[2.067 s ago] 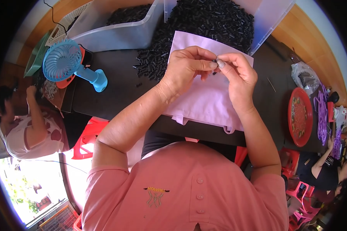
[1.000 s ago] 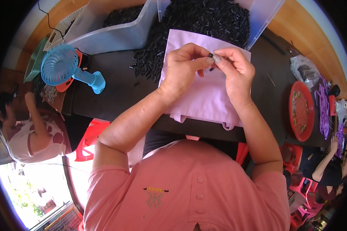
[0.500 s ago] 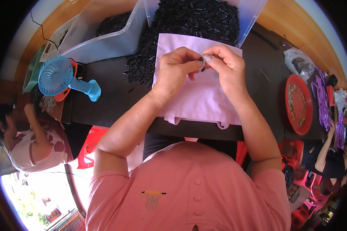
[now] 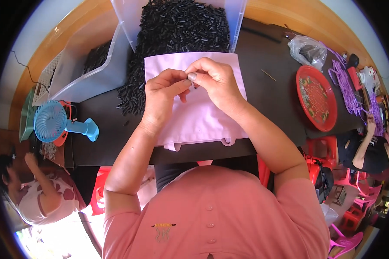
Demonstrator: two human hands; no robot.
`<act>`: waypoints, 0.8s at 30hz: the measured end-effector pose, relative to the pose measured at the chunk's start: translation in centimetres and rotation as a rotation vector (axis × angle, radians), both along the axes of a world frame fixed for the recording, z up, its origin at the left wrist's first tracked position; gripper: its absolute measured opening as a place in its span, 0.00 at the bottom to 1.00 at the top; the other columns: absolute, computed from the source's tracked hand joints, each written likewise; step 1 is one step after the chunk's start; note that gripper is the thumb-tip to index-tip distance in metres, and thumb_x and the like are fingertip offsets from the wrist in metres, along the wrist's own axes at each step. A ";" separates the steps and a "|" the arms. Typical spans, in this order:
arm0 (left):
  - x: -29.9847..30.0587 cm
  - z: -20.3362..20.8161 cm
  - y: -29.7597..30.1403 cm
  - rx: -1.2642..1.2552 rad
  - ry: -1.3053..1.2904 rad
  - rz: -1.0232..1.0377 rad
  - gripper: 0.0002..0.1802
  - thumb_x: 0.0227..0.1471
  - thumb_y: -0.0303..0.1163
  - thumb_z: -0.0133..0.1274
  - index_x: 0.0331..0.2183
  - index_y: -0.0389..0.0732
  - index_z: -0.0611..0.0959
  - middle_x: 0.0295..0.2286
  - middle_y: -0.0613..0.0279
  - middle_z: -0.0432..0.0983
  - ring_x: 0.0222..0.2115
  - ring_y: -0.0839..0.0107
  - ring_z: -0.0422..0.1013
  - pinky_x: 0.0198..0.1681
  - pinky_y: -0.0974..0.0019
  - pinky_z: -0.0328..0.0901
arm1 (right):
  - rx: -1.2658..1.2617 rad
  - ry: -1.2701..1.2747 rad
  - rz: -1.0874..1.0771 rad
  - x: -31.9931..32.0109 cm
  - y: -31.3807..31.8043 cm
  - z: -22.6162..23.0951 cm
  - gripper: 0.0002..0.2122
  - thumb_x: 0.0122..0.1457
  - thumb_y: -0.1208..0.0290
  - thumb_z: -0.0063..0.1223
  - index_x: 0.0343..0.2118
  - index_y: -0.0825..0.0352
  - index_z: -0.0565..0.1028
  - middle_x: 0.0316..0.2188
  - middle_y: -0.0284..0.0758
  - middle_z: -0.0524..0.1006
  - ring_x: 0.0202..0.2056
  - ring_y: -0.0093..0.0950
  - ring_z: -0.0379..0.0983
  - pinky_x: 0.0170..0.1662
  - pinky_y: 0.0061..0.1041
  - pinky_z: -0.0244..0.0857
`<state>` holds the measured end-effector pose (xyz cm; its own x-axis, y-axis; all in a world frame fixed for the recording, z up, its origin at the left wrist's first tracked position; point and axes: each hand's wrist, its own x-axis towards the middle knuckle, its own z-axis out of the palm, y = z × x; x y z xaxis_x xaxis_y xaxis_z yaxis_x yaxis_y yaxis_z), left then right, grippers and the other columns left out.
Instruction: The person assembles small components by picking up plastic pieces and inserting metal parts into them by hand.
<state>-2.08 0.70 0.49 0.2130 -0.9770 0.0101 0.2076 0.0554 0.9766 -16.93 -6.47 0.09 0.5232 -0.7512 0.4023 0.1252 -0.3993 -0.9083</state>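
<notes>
My left hand (image 4: 162,93) and my right hand (image 4: 214,80) meet fingertip to fingertip above a pale pink cloth (image 4: 199,116) spread on the dark table (image 4: 272,108). Both pinch one small dark piece (image 4: 195,84) between thumbs and forefingers; it is mostly hidden by the fingers. Just beyond the cloth lies a big heap of small black tube-like pieces (image 4: 181,30), spilling from a clear plastic bin (image 4: 127,19).
A second clear bin (image 4: 88,73) lies tilted at the left. A blue hand-held fan (image 4: 56,125) stands at the table's left end. A red round tray (image 4: 316,103), a plastic bag (image 4: 307,49) and purple parts (image 4: 348,88) are at the right. Other people sit at lower left (image 4: 39,194) and far right (image 4: 369,151).
The view has shifted, so the cloth and heap now sit more centred. My hands stay together over the cloth, still working the small piece between the fingertips.
</notes>
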 end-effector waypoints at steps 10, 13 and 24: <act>0.6 -0.4 -0.3 0.037 0.061 -0.004 0.08 0.48 0.20 0.58 0.34 0.29 0.81 0.26 0.57 0.78 0.24 0.73 0.72 0.26 0.72 0.66 | 0.035 -0.028 0.014 0.4 -0.2 -0.3 0.03 0.55 0.81 0.53 0.31 0.71 0.77 0.25 0.32 0.78 0.27 0.19 0.72 0.32 0.20 0.66; 0.9 -0.3 -0.5 0.043 0.118 -0.021 0.07 0.49 0.20 0.57 0.33 0.29 0.81 0.27 0.56 0.78 0.25 0.72 0.73 0.26 0.71 0.66 | 0.067 -0.001 0.023 0.2 -0.3 -0.3 0.04 0.56 0.82 0.52 0.32 0.70 0.77 0.25 0.30 0.77 0.27 0.17 0.70 0.32 0.18 0.65; 1.2 -0.2 -0.1 0.053 0.151 -0.048 0.08 0.51 0.22 0.56 0.34 0.28 0.80 0.27 0.54 0.78 0.24 0.70 0.74 0.25 0.69 0.67 | -0.139 0.071 -0.021 0.3 -0.2 -0.4 0.05 0.54 0.86 0.54 0.32 0.70 0.77 0.29 0.32 0.79 0.31 0.21 0.75 0.35 0.20 0.69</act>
